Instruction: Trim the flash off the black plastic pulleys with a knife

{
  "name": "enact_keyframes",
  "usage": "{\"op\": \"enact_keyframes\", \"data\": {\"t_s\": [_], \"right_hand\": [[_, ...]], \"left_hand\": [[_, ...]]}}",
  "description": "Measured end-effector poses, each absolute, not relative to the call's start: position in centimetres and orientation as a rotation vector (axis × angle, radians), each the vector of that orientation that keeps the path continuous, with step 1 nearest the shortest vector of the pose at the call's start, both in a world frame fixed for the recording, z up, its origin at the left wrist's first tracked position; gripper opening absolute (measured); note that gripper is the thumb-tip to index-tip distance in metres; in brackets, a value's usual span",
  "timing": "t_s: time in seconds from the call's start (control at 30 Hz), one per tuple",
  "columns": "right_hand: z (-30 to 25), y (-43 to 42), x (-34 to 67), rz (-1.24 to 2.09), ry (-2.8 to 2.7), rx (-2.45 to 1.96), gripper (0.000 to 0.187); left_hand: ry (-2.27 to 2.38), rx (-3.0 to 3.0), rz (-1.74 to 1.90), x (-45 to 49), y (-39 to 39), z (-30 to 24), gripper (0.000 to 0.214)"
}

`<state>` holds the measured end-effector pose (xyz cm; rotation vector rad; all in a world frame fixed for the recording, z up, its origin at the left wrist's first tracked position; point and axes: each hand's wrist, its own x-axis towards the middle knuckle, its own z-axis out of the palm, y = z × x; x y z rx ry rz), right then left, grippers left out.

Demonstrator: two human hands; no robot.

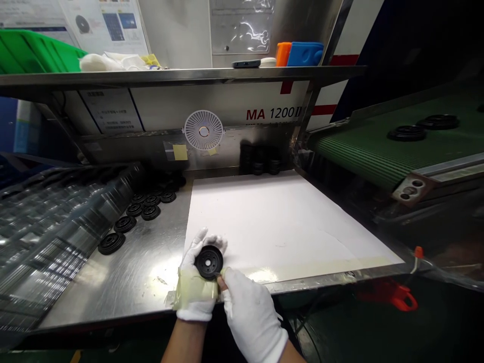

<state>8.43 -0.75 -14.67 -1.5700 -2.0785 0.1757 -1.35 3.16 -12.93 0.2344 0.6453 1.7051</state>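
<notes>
My left hand (pixel 197 285), in a white glove with yellowish tape around it, holds a black round grooved plastic wheel (pixel 209 262) at the table's front edge. The wheel's face with its central hole is turned up toward me, and the left fingers curl behind its rim. White-gloved too, my right hand (pixel 249 310) is closed at the wheel's lower right edge, one bare fingertip showing there. Whatever it may pinch is hidden. On the metal table to the left lie several similar black wheels (pixel 151 212).
Stacked clear plastic trays (pixel 86 237) stand at the left. A white sheet (pixel 283 222) covers the table's middle. More black parts (pixel 260 159) are at the back. At right runs a green conveyor (pixel 370 151) carrying wheels. A shelf (pixel 181 76) and small fan (pixel 203 130) are behind.
</notes>
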Motion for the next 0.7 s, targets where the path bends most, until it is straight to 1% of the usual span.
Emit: {"op": "enact_keyframes", "data": {"t_s": [0.07,0.13,0.27,0.37,0.5,0.6,0.7], "right_hand": [[-14.4,-0.4,8.9,0.154,-2.076,-1.568,0.016],[-14.3,-0.1,9.4,0.143,-2.084,-1.579,0.014],[-14.7,-0.3,9.6,0.139,-2.102,-1.613,0.015],[-15.0,-0.7,9.1,0.167,-2.077,-1.601,0.013],[-15.0,-0.8,8.8,0.169,-2.067,-1.564,0.017],[-14.6,-0.5,9.2,0.143,-2.072,-1.545,0.016],[-14.5,-0.4,9.7,0.130,-2.069,-1.558,0.015]], "left_hand": [[0.598,0.234,1.567,-1.8,3.0,-12.9,0.036],[0.571,0.224,1.509,-1.9,3.0,-12.7,0.033],[0.592,0.179,1.603,-1.2,3.4,-12.5,0.015],[0.607,0.177,1.691,-0.6,3.6,-12.6,0.011],[0.651,0.240,1.769,-0.7,3.1,-12.8,0.020],[0.651,0.202,1.628,-1.1,2.7,-12.8,0.029],[0.589,0.179,1.596,-1.1,2.5,-12.7,0.025]]}}
